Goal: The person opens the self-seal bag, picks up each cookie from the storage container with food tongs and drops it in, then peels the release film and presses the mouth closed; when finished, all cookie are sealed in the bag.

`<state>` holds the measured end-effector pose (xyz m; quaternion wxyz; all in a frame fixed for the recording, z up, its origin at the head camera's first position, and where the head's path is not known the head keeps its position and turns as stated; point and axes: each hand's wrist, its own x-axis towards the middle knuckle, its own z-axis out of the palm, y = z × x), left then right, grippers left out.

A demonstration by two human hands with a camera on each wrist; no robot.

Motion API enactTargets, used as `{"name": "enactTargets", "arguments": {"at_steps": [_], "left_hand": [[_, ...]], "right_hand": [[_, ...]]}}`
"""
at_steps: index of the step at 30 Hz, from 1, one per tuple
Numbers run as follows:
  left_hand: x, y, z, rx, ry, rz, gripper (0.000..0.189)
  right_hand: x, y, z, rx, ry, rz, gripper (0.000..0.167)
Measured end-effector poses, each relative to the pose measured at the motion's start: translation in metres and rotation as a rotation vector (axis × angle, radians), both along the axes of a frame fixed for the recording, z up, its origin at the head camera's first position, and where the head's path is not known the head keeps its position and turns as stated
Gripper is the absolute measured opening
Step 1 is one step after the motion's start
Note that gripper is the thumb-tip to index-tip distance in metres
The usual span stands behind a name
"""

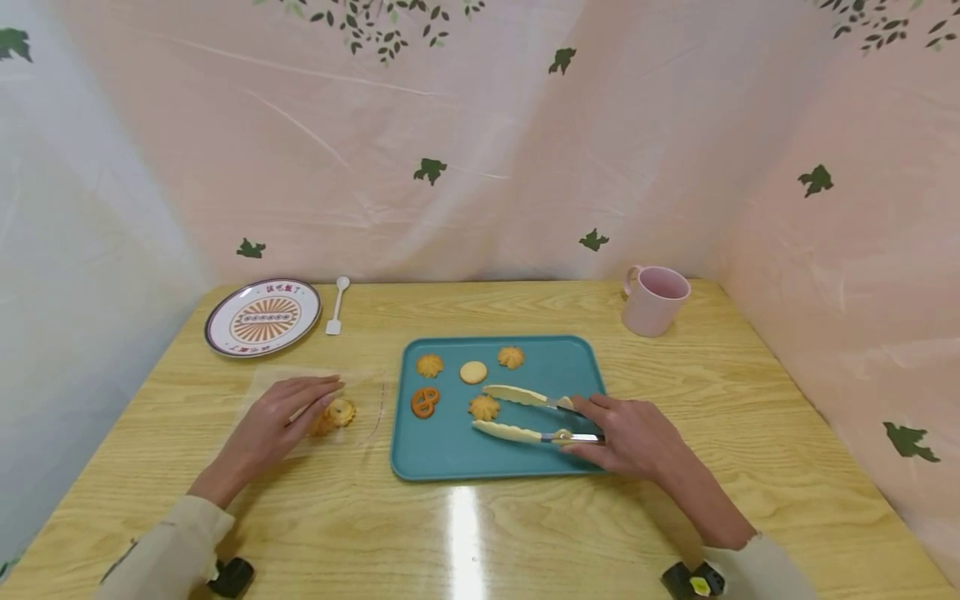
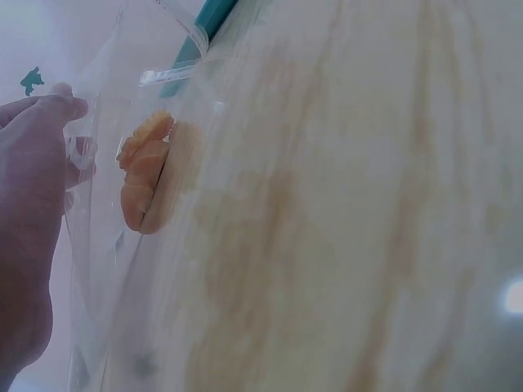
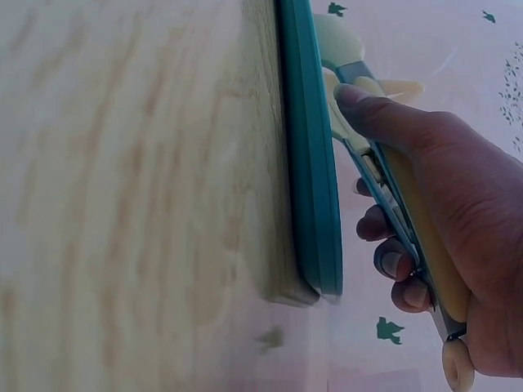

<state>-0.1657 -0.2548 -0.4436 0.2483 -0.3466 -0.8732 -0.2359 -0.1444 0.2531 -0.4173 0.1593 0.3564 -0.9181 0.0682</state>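
The right hand [image 1: 630, 435] is gripping cream-tipped metal tongs [image 1: 516, 432], spread and straddling a golden flower-shaped cookie [image 1: 483, 408] on a rectangular teal tray [image 1: 438, 454]; at left, the left hand [image 1: 279, 417] is pinching a clear plastic bag [image 1: 370, 398].

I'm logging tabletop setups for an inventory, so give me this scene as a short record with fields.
Surface: wooden table
Tray: blue-green tray
On tray: three flower-shaped cookies, one round cookie, one pretzel
Right hand: holds tongs, arms apart
Between tong tips: nearest flower-shaped cookie; contact unclear
Left hand: holds clear bag
In bag: bagged cookies, exact count unclear
Back left: patterned plate, white spoon
Back right: pink mug
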Motion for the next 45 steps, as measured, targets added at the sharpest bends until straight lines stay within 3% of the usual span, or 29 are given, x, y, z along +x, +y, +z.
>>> {"name": "enactTargets", "arguments": {"at_steps": [6,21,32,45], "left_hand": [[-0.0010,0.0009,0.0002,0.005,-0.003,-0.006,0.037],[0.0004,0.0003,0.0004,-0.022,-0.014,0.028,0.037],[-0.0017,0.0002,0.0006,-0.003,0.020,-0.011,0.042],[-0.0004,0.0003,0.0007,-0.017,-0.013,0.026,0.039]], "right_hand": [[0.0007,0.0002,0.0016,0.003,-0.022,-0.004,0.061],[-0.0013,0.0006,0.0001,-0.012,0.018,0.009,0.058],[-0.0029,0.0011,-0.0019,-0.035,0.002,-0.006,0.056],[-0.0079,-0.0021,-0.0046,-0.036,0.040,0.012,0.055]]}}
